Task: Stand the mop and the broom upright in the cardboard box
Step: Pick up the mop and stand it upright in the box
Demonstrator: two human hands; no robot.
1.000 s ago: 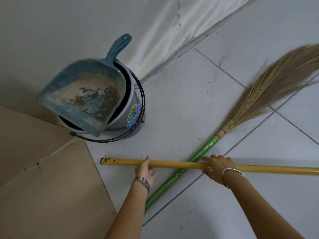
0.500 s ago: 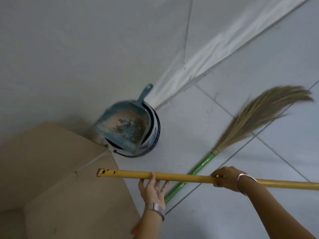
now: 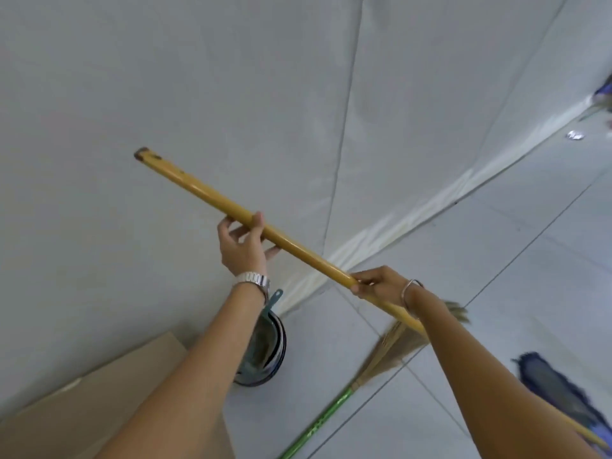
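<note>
Count from my feed: one mop (image 3: 251,223), one broom (image 3: 374,366), one cardboard box (image 3: 99,402), one bucket (image 3: 276,352) with a dustpan (image 3: 265,329) in it. Mop has a smooth yellow round pole, tilted, top end up left, and a dark blue shaggy head (image 3: 556,389) low right near the tiled floor (image 3: 496,260). Left hand (image 3: 243,246) wraps the pole loosely, fingers partly spread; right hand (image 3: 381,281) is closed round it lower down. Broom lies flat on the floor: green glossy handle, straw bristles. Box sits lower left, plain brown flaps.
</note>
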